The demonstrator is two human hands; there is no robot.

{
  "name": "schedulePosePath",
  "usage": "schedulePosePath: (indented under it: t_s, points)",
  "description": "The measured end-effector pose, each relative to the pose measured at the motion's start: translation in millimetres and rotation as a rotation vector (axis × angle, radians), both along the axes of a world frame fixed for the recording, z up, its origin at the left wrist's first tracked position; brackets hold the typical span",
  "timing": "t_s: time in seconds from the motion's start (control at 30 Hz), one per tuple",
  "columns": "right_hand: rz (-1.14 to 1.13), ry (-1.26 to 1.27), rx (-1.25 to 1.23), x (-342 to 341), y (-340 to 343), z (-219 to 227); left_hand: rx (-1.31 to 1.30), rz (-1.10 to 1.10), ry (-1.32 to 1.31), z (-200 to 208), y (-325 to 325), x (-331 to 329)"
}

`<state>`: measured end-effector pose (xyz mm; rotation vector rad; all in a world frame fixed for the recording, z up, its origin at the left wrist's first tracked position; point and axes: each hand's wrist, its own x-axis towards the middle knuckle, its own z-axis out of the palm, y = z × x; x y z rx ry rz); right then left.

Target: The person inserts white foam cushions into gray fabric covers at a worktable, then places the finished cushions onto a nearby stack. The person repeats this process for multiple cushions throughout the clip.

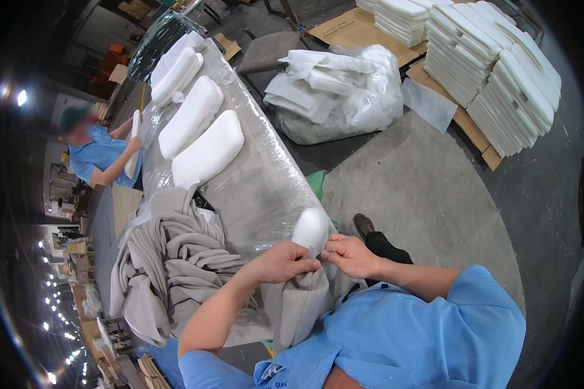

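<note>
A white padded cushion (pixel 311 228) sticks up out of the mouth of a grey fabric cover (pixel 298 308), close to my body at the table's near right edge. My left hand (pixel 281 261) pinches the cover's rim on the left side of the cushion. On the other side, my right hand (pixel 352 256) is closed on the rim, thumb and fingers together. The cushion's lower part is hidden inside the cover. To the left of my left forearm lies a heap of grey fabric covers (pixel 175 259), loosely folded over each other.
Two white cushions (pixel 207 148) and a small stack of cushions (pixel 177 68) lie on the plastic-wrapped table (pixel 259 175). Across it, a person in blue (pixel 104 152) holds a white pad. Beyond are a clear bag of white padding (pixel 344 97), a chair (pixel 269 53) and tall foam stacks (pixel 493 65).
</note>
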<state>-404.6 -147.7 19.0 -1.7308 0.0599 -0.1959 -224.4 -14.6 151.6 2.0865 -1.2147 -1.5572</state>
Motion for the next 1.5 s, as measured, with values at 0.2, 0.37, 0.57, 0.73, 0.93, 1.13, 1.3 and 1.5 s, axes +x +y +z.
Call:
schedulePosePath:
  t_s: [0.2, 0.37, 0.57, 0.73, 0.93, 1.13, 1.3, 1.5]
  points:
    - [-0.194, -0.001, -0.107, 3.7, 5.2, 9.9, -0.512, -0.402, -0.783, -13.9, -1.4, 2.1]
    - [-0.146, -0.06, -0.212, 20.7, -5.9, 5.0, -0.777, -0.38, -0.73, -25.7, -12.2, 17.2]
    - [0.064, 0.035, -0.064, 39.1, -29.6, 0.5, -0.719, -0.295, -0.434, -45.6, -23.6, 35.4]
    - [-0.036, 0.07, 0.02, 44.4, -37.4, -5.8, -0.576, -0.133, -0.273, -61.8, -31.4, 40.9]
    - [-0.227, 0.062, 0.075, 64.0, -45.1, -28.6, -0.511, 0.024, -0.226, -84.8, -49.1, 52.4]
    - [-0.33, 0.103, 0.371, 77.9, -45.4, -41.9, -0.452, 0.321, 0.052, -130.0, -54.8, 60.8]
    - [-0.349, 0.225, 0.463, 82.3, -47.6, -57.5, -0.128, 0.625, 0.312, -145.0, -59.9, 64.8]
    - [-0.328, 0.374, 0.618, 103.1, -55.5, -61.7, -0.017, 0.7, 0.444, -134.9, -67.8, 86.7]
